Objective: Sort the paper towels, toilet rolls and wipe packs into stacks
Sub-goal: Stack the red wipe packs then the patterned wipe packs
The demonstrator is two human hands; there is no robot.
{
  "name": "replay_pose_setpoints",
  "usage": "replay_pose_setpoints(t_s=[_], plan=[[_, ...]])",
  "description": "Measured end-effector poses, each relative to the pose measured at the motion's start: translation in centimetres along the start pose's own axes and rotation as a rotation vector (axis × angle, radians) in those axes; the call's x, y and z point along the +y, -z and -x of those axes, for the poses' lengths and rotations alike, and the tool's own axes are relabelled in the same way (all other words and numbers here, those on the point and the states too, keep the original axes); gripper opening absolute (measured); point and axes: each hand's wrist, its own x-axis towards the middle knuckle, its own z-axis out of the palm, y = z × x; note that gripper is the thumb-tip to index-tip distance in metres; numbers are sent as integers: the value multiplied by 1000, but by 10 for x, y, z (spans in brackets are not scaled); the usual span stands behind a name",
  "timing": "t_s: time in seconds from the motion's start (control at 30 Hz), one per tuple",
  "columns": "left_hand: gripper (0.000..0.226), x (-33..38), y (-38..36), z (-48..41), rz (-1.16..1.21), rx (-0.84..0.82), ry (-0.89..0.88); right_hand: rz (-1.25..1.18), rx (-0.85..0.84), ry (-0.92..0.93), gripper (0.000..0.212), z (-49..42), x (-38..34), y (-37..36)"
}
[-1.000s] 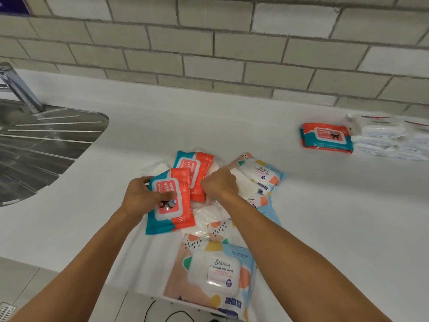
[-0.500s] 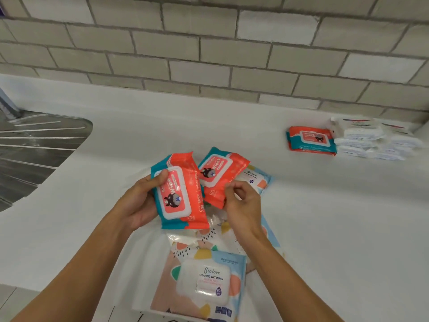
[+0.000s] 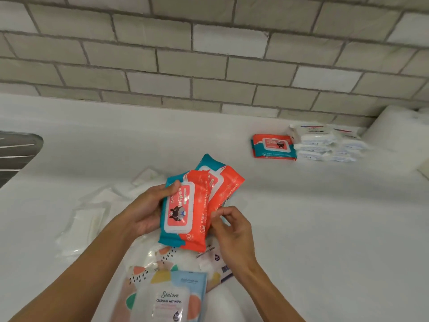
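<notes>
Off to the left of the left hand (image 3: 146, 210), on the counter (image 3: 313, 228): clear-wrapped white packs (image 3: 86, 219), apparently unsorted. Grips a red-and-teal wipe pack (image 3: 185, 212) face up in that left hand, thumb curled over the label's upper corner, fingers behind. Pinches the lower edge of a second matching pack (image 3: 228, 184) with the right hand (image 3: 234, 228), thumb and fingertips closed on it, tucked behind the first, likely to square the pair for carrying together. Below both hands, patterned cleaning-wipe packs (image 3: 169, 296), not yet dealt with. Well beyond the right hand, near the wall (image 3: 209, 54), a red-and-teal stack (image 3: 274, 145) just beside stacked white packs (image 3: 325, 145): probably the destination for the held pair.
</notes>
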Motion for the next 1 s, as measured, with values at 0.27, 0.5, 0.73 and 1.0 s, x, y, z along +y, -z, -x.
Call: replay_pose_setpoints(t_s=[0.27, 0.5, 0.73, 1.0], plan=[[73, 18, -19, -27, -221, -139, 59, -265, -101, -280, 31, -48, -48, 62], [68, 41, -57, -62, -424, -227, 153, -255, -315, -411, 39, -80, -53, 98], [76, 48, -96, -107, -278, -136, 105, -367, -139, -438, 40, -123, -39, 129], [41, 44, -121, -164, 103, 98, -54, -593, 85, -412, 35, -204, -39, 171]])
